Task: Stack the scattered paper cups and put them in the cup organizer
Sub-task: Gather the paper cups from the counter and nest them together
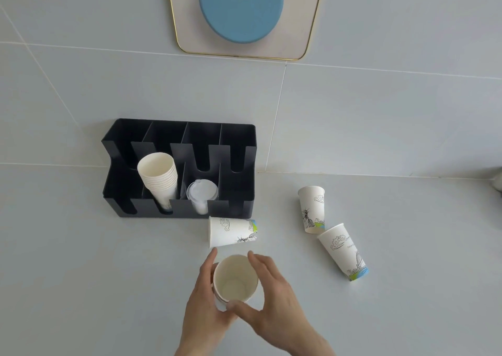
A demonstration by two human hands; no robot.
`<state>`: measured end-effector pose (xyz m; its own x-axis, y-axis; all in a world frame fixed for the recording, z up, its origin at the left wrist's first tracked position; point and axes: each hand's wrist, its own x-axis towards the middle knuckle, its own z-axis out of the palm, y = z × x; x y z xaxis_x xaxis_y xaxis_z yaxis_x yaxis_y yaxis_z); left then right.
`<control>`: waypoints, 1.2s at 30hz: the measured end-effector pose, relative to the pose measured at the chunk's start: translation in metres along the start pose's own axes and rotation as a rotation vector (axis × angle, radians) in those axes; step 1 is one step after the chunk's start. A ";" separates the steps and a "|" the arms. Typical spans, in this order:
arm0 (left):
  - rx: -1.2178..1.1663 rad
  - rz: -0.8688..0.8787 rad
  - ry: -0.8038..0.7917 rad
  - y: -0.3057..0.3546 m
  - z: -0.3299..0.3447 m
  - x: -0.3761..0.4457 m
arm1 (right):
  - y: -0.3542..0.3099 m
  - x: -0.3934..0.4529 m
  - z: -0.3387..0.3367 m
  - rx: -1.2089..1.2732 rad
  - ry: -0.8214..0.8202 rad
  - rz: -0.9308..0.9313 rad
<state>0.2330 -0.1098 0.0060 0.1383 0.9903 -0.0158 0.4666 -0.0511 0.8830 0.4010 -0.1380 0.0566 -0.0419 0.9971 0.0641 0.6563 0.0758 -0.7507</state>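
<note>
Both hands hold a short stack of white paper cups (234, 279) upright near the front of the counter. My left hand (202, 296) wraps its left side and my right hand (271, 293) pinches its rim from the right. One printed cup (232, 232) lies on its side just beyond them, in front of the black cup organizer (244, 149). Another cup (312, 209) stands upright to the right, and a third (343, 251) lies tilted beside it. A tall stack of cups (159, 176) leans in the organizer's second front slot.
Clear plastic lids (201, 192) fill the slot right of the tall stack. The organizer stands against a grey tiled wall. A gold-rimmed panel with a blue disc (241, 16) hangs on the wall above. The grey counter (81, 274) spreads left and right.
</note>
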 end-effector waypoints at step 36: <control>-0.010 0.026 -0.035 0.002 -0.001 -0.001 | 0.116 0.024 -0.076 0.259 0.260 0.713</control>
<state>0.2327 -0.1109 0.0082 0.1807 0.9835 -0.0088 0.4532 -0.0753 0.8882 0.5330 -0.1060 0.0210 0.5197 0.7740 -0.3616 0.2613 -0.5470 -0.7953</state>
